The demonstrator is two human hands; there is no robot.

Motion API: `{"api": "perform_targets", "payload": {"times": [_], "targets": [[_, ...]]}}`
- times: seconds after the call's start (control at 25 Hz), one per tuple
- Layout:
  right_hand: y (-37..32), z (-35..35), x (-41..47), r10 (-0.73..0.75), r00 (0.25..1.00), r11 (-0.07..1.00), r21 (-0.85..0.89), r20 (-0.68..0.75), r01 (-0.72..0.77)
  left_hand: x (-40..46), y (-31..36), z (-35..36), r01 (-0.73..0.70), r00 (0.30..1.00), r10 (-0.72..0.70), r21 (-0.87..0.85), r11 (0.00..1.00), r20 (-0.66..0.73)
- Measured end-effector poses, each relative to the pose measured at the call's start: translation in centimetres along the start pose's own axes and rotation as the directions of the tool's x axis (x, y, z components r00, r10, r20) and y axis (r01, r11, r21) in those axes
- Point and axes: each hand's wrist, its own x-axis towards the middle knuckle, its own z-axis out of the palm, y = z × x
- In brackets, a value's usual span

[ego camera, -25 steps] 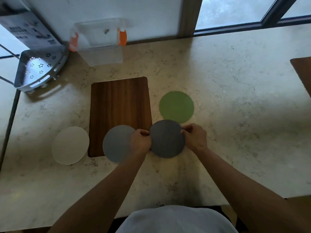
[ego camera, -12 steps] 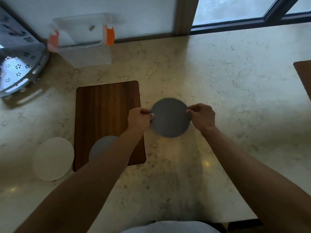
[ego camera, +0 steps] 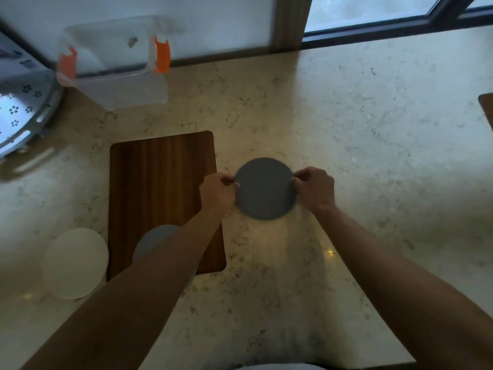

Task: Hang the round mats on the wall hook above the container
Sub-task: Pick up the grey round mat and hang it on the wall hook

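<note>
I hold a dark grey round mat (ego camera: 265, 189) above the counter, pinched at its left rim by my left hand (ego camera: 217, 192) and at its right rim by my right hand (ego camera: 314, 189). The green mat seen earlier is hidden, apparently beneath the held one. A lighter grey mat (ego camera: 154, 239) lies on the wooden board, partly covered by my left forearm. A white mat (ego camera: 76, 263) rests on the counter at the lower left. The clear container (ego camera: 120, 76) with orange clips stands against the back wall, and a small wall hook (ego camera: 131, 41) shows above it.
A dark wooden cutting board (ego camera: 160, 188) lies left of centre on the marble counter (ego camera: 373, 156). A perforated metal rack (ego camera: 21, 110) sits at the far left. A window frame runs along the back right, and another wooden board edge (ego camera: 486, 108) shows at the right.
Both hands lifted the dark grey mat off the counter and carried it away from me, over where the green mat lay. The view shifted, so the board and container slid left.
</note>
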Motion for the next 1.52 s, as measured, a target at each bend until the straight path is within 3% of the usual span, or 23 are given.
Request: {"api": "perform_targets", "payload": {"times": [0.32,0.56,0.64,0.8,1.16,1.52], "targets": [[0.2,0.0,-0.6,0.024,0.999,0.999,-0.027,-0.033,-0.025,-0.5,0.6,0.4,-0.097,0.995,0.098,0.121,0.988,0.001],[-0.2,0.7,-2.2,0.003,0.998,0.97,-0.242,-0.07,-0.02,-0.9,1.4,1.5,-0.129,0.991,0.135,0.309,0.942,0.001],[-0.5,0.9,-2.0,0.048,0.997,0.964,-0.257,-0.06,-0.062,-0.8,1.8,1.6,-0.047,0.998,0.054,0.288,0.956,-0.017],[-0.5,0.5,-1.3,0.155,0.988,0.981,-0.121,0.011,-0.152,-0.8,2.6,1.8,0.084,0.996,-0.075,0.174,0.981,-0.054],[-1.4,-0.4,-4.1,0.085,0.994,0.994,0.061,0.07,-0.09,-2.6,0.4,-1.6,0.13,0.991,-0.13,-0.009,0.991,-0.023],[-7.4,6.3,-11.6,-0.029,0.986,0.999,0.024,0.164,0.025,-6.1,-8.3,-12.6,0.229,0.969,-0.241,-0.17,0.959,-0.052]]}}
